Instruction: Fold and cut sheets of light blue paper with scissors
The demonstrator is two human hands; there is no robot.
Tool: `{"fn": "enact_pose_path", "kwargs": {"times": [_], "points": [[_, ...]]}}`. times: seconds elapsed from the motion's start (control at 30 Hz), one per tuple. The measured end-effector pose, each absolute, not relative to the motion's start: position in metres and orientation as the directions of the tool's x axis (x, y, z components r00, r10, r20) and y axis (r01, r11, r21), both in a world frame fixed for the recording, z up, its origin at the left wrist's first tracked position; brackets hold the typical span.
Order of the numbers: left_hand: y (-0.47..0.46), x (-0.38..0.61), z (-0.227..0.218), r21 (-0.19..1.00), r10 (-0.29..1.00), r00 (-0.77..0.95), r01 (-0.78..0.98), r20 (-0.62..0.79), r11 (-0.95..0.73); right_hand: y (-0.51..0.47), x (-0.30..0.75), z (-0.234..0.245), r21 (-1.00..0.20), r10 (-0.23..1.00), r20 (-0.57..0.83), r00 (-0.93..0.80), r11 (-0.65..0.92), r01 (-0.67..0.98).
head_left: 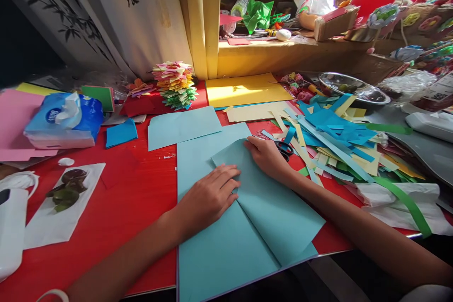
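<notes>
A slanting light blue piece of paper (283,212) lies on a large light blue paper sheet (212,259) at the near edge of the glossy red table (141,226); whether it is a flap of that sheet, I cannot tell. The left hand (210,193) rests across both with its grip loose, palm down, fingers extended and grasping nothing. The right hand (265,153) touches the far corner of the slanting piece, its fingers curled; whether its grip pinches the paper, I cannot tell. Just beside it are dark-handled scissors (285,152), and further right a loose heap of blue, cream and green paper strips (332,125). Beyond the large sheet lie a smaller light blue rectangle of paper (184,128) and a bright yellow sheet (247,90), near a tiered pink, orange and green paper stack (175,86). Well to the left sits a blue-and-white plastic tissue pack (63,122)
</notes>
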State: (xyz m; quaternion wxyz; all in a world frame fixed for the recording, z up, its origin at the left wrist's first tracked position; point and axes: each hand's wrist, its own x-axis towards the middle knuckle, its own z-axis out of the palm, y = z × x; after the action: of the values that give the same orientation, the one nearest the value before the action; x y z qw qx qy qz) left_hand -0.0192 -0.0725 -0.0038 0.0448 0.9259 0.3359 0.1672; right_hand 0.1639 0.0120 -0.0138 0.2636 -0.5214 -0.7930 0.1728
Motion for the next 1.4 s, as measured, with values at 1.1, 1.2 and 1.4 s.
{"fn": "enact_pose_path", "kwargs": {"times": [1.1, 1.2, 1.4], "points": [[-0.109, 0.024, -0.004, 0.194, 0.527, 0.815, 0.492, 0.242, -0.849, 0.011, 0.163, -0.015, -0.502, 0.914, 0.265, -0.308, 0.403, 0.765], [-0.111, 0.026, -0.002, 0.193, 0.540, 0.814, 0.506, 0.214, -0.840, 0.012, 0.163, -0.015, -0.499, 0.914, 0.258, -0.313, 0.404, 0.767], [-0.113, 0.029, 0.004, 0.199, 0.557, 0.819, 0.528, 0.140, -0.826, 0.014, 0.166, -0.014, -0.562, 0.912, 0.252, -0.324, 0.410, 0.719]]}}
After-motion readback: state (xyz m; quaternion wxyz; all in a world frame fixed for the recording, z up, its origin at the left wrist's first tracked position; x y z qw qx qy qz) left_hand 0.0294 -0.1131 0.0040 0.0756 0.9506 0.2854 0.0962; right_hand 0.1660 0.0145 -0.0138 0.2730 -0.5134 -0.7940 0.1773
